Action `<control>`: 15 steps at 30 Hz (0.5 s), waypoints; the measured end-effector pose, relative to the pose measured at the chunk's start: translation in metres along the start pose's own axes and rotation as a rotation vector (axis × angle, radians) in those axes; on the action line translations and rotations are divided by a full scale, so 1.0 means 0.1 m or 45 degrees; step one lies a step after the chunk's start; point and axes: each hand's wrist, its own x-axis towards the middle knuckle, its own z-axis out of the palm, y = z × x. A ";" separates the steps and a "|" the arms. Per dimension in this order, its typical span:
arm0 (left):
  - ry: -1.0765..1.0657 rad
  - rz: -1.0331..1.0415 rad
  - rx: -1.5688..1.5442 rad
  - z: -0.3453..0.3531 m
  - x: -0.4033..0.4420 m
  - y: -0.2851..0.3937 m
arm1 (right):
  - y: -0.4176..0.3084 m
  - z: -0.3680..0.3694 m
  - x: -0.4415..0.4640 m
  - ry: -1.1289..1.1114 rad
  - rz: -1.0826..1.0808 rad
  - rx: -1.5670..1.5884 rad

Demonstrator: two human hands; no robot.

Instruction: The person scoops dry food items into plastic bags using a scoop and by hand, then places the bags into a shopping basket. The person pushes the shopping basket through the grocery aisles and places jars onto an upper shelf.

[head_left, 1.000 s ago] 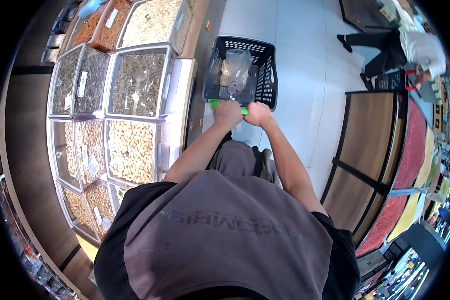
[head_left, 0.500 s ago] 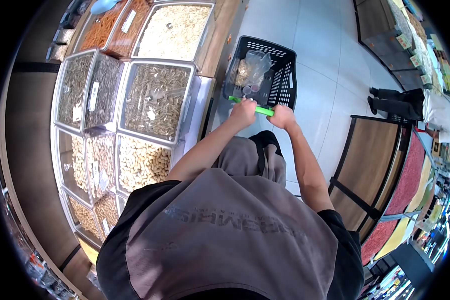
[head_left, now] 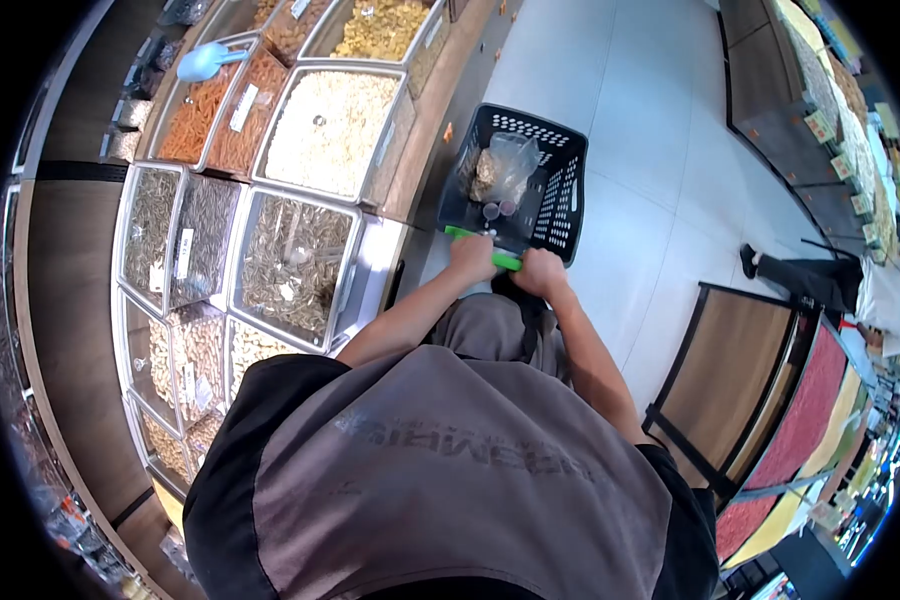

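Both my hands are closed around the green handle (head_left: 507, 262) of a black shopping basket (head_left: 563, 212) in front of me. My left hand (head_left: 472, 259) grips toward its left part, and my right hand (head_left: 542, 273) holds its right end. Inside the basket lies a clear plastic bag (head_left: 515, 165) beside a bag of light brown food (head_left: 484, 178), whose kind I cannot make out. Two small round items, possibly lids or cups, lie near the handle side of the basket.
Clear bins line the left: sunflower seeds (head_left: 295, 262), peanuts (head_left: 255, 345), pale flakes (head_left: 330, 125) and orange sticks with a blue scoop (head_left: 203, 62). A wooden display stand (head_left: 725, 370) is at right. Beyond it, a person in dark trousers (head_left: 820, 283) stands in the aisle.
I have moved forward along the aisle with the basket; the bins have slid back toward me. Both hands stay on the handle. The person at right has changed leg position.
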 end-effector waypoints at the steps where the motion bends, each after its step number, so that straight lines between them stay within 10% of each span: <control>1: 0.072 -0.007 0.047 -0.01 0.04 0.04 | 0.06 -0.02 0.06 -0.008 -0.015 0.010; 15: -0.061 0.084 0.224 -0.58 0.71 0.34 | 0.43 -0.66 0.64 -0.103 -0.130 0.042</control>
